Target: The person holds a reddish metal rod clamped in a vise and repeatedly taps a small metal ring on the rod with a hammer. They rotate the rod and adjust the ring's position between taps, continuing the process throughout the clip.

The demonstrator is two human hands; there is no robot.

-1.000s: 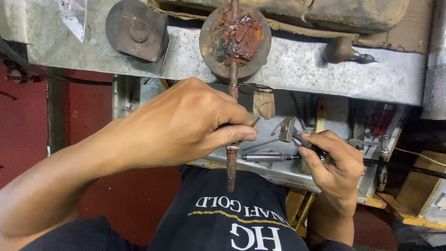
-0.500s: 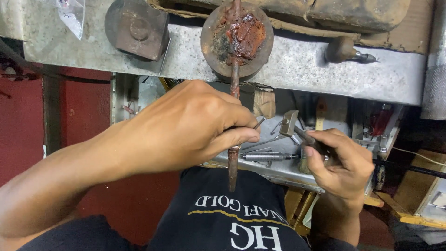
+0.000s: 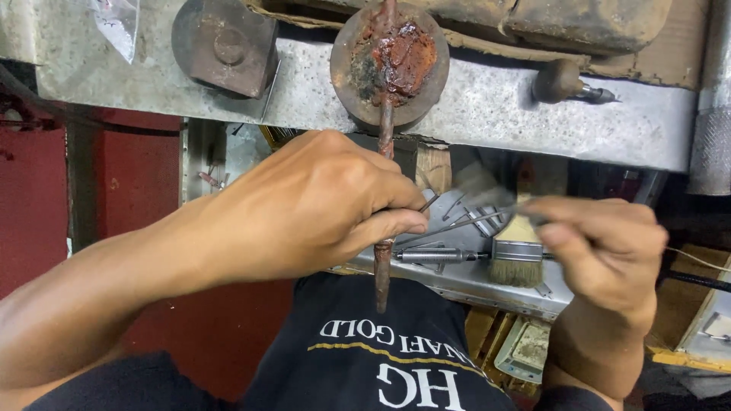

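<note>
My left hand (image 3: 304,205) is closed around a rusty metal rod (image 3: 382,278) just below the bench edge. The rod runs up to a round disc (image 3: 390,65) caked with reddish-brown material, which rests against the bench. My right hand (image 3: 601,243) pinches a thin metal tool (image 3: 472,221), blurred by motion. Its tip points left toward the fingertips of my left hand. Both hands hover over an open metal drawer tray (image 3: 472,285).
A flat brush (image 3: 518,259) and several small steel tools lie in the tray. On the grey bench (image 3: 495,114) sit a rusty square block (image 3: 225,46) and a small round-headed tool (image 3: 567,82). A plastic bag (image 3: 114,23) hangs top left. A red floor shows at the left.
My right hand has lifted out of the tray and swung the thin tool toward my left hand's fingertips. The left hand keeps its grip on the rod.
</note>
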